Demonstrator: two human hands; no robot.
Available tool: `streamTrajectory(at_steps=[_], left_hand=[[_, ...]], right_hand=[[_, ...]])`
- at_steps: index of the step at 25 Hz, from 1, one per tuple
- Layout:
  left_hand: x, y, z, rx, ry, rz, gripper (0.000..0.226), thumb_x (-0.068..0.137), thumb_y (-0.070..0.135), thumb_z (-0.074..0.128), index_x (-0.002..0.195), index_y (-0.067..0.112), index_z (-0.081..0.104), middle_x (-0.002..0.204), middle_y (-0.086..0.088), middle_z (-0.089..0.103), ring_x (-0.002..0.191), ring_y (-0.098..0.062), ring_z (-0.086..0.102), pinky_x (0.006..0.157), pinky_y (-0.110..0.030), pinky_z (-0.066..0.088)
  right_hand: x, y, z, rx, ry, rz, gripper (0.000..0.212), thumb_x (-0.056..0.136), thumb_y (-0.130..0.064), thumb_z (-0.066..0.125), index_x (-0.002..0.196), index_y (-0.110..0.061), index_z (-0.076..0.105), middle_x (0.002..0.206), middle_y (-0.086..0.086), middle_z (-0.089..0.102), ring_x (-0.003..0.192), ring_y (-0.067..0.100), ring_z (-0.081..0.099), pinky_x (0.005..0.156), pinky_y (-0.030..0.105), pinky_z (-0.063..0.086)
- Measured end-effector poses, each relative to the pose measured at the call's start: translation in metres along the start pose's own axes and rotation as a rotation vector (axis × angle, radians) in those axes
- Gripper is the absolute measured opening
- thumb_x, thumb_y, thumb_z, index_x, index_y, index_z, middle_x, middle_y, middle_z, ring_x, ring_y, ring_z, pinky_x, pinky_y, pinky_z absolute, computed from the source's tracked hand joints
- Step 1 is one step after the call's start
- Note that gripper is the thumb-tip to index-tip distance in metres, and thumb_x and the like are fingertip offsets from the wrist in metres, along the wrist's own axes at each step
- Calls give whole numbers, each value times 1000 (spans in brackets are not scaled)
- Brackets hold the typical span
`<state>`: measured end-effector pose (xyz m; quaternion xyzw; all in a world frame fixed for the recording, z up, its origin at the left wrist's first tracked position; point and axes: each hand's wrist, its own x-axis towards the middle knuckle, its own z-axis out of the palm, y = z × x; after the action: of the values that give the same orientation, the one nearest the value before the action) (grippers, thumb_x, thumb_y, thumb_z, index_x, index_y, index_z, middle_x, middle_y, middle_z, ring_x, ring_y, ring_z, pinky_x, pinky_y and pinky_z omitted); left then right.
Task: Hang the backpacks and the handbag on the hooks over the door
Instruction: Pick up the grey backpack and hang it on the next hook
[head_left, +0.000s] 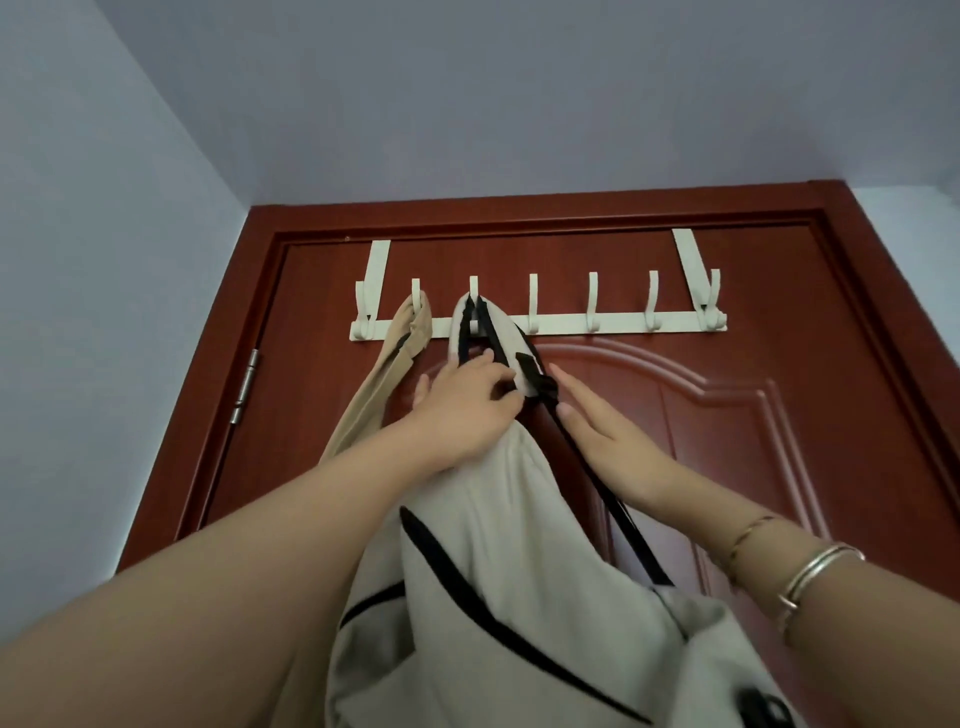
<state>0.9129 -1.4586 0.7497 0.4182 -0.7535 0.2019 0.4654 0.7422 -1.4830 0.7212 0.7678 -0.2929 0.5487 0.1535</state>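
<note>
Overhead, a pale grey fabric backpack with black trim (498, 545) hangs by its strap from the third white metal hook (473, 291), directly above both hands. The left hand (467, 405) is closed on the strap; the right hand (608, 436) lies flat and open beside it.

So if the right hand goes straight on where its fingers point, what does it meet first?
Probably the black buckle on the strap of the white backpack; the right hand points up-left at it, though depth is unclear.
</note>
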Motion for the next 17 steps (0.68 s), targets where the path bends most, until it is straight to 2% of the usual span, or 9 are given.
streamTrajectory(at_steps=[3,5,7,10,13,15,17], left_hand=[[-37,47,-5,-4,-43,46,39,94,34,45,131,27,52,157,3,29,150,-26,11,120,-52,5],[-69,89,3,-82,-101,68,34,92,33,47,124,26,57,145,-1,47,141,-25,33,118,-48,20],[-99,124,16,-137,-145,76,30,91,31,49,117,23,62,130,-2,59,122,-23,52,108,-40,37],[-148,186,53,-256,-297,85,22,88,30,52,101,24,68,117,2,67,109,-21,61,99,-34,46],[-180,238,92,-376,-384,129,15,85,29,53,74,30,63,86,10,66,91,-20,67,81,-28,50],[-208,287,116,-512,-467,166,16,86,25,52,78,25,66,87,9,66,82,-13,66,72,-23,48],[-241,343,141,-663,-562,232,20,85,23,51,86,19,71,94,6,71,89,-14,67,81,-28,52]], right_hand=[[-49,-3,-54,-62,-5,89,43,100,-29,35,143,-25,37,146,-10,37,136,2,28,108,18,17],[-91,-5,-91,-135,-27,162,39,99,-27,38,137,-20,46,144,-1,45,136,12,37,110,24,24],[-134,-8,-127,-189,-70,222,36,98,-27,40,132,-18,50,138,3,51,131,17,43,108,27,29],[-221,-23,-197,-285,-130,405,35,98,-29,40,130,-20,52,131,-2,53,123,14,48,100,25,34],[-292,-36,-245,-337,-134,548,28,95,-35,41,118,-33,56,126,-4,57,117,15,53,98,30,42],[-344,-50,-285,-396,-131,648,26,96,-31,41,116,-30,57,127,-7,56,114,9,53,93,22,40],[-402,-73,-329,-494,-118,779,27,97,-25,41,118,-24,57,124,-9,57,107,6,54,81,12,39]])
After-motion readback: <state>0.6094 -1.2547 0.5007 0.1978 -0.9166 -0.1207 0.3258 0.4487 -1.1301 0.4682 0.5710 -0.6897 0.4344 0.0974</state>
